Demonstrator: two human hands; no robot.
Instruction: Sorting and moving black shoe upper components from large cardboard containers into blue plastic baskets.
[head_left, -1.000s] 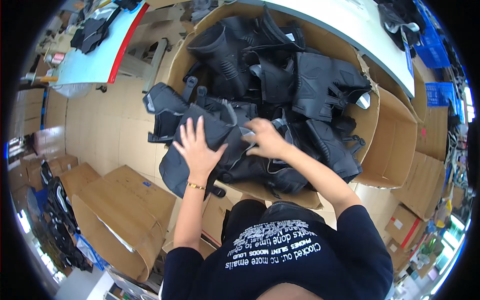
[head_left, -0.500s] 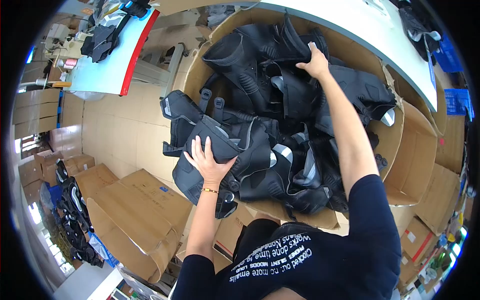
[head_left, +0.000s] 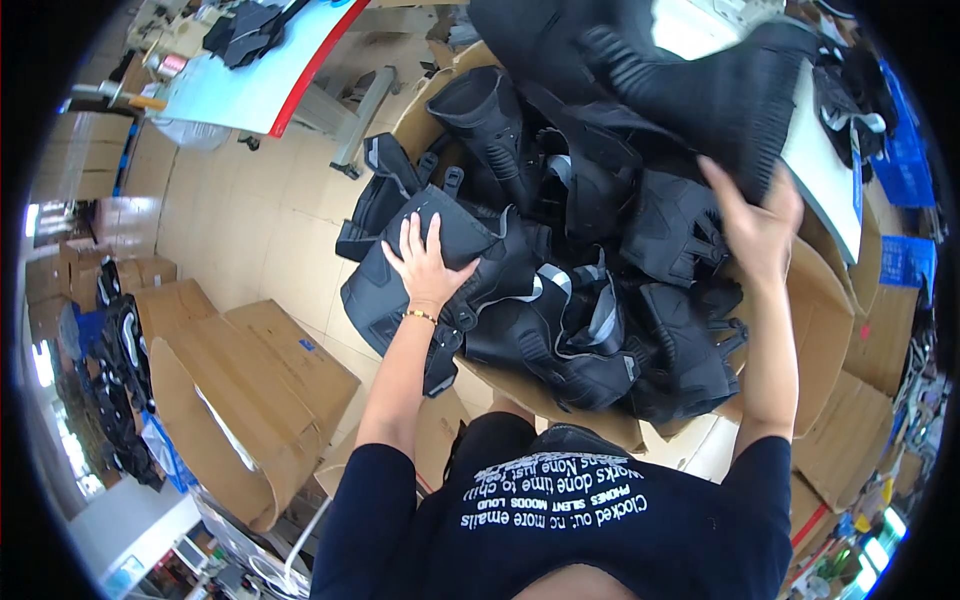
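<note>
My right hand (head_left: 762, 225) grips the edge of a large black boot upper (head_left: 715, 85) with ribbed panels, raised over the far right of the box. Its far portion runs off the top of the view, and motion smears it a little. My left hand (head_left: 427, 268) rests with fingers spread on another black boot upper (head_left: 450, 225) at the left of the pile. Between the hands, several more boot uppers (head_left: 500, 340) lie heaped, some showing grey lining. They fill a big cardboard box (head_left: 415, 115), whose rim shows at the far left.
A white table (head_left: 825, 190) borders the box at the right, partly hidden by the raised upper. At the far left stands a pale table (head_left: 235, 100) with a red edge. An opened carton (head_left: 230, 400) is at the near left, and more cartons (head_left: 845, 430) stand at right.
My right hand has lifted a boot upper out of the pile and swung it to the right. The left hand stays spread on its upper. The whole view has shifted slightly.
</note>
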